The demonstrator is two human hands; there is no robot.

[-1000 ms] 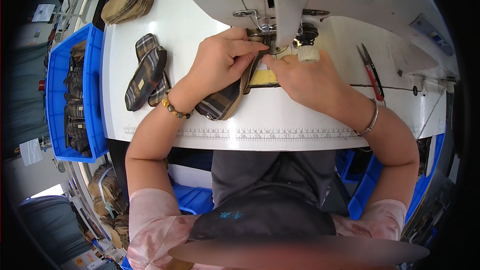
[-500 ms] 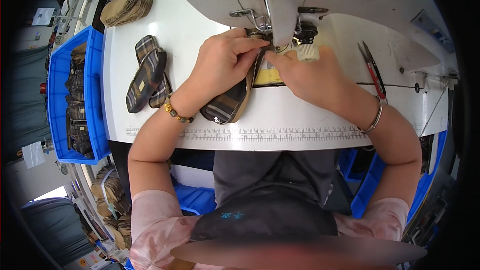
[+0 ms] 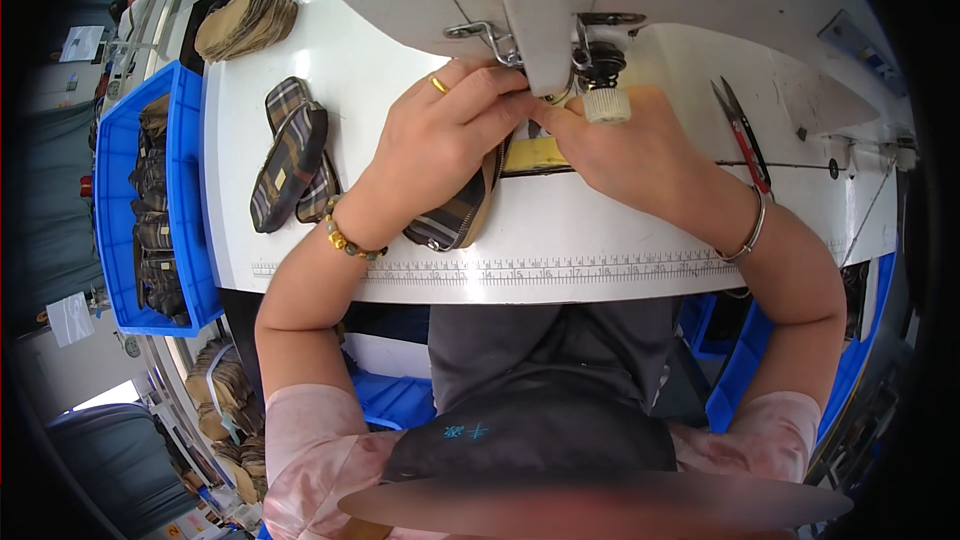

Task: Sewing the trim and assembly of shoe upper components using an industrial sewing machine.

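A plaid zippered pouch (image 3: pixel 455 215) in brown and dark grey lies on the sewing machine's bed, its far end under the machine head (image 3: pixel 540 0). My left hand (image 3: pixel 430 140) is closed on the pouch's far part, fingers bunched beside the needle area and covering much of the zipper. From the other side, my right hand (image 3: pixel 625 145) pinches at the pouch's edge with thumb and forefinger, close by the left fingertips. The needle and the gripped edge are mostly hidden by the fingers and the machine. A yellow patch (image 3: pixel 535 154) shows on the bed between my hands.
Two plaid pouches (image 3: pixel 290 165) lie overlapped left of my left forearm. Behind them is a stack of tan pieces (image 3: pixel 248 20). A blue crate (image 3: pixel 185 190) of plaid pieces stands left of the table. Red-handled thread snips (image 3: pixel 745 140) lie to the right. A ruler strip (image 3: pixel 600 268) runs along the front edge.
My left hand has rolled over and shifted its fingers toward the needle, hiding more of the zipper. My right hand keeps nearly the same place. The view has shifted slightly.
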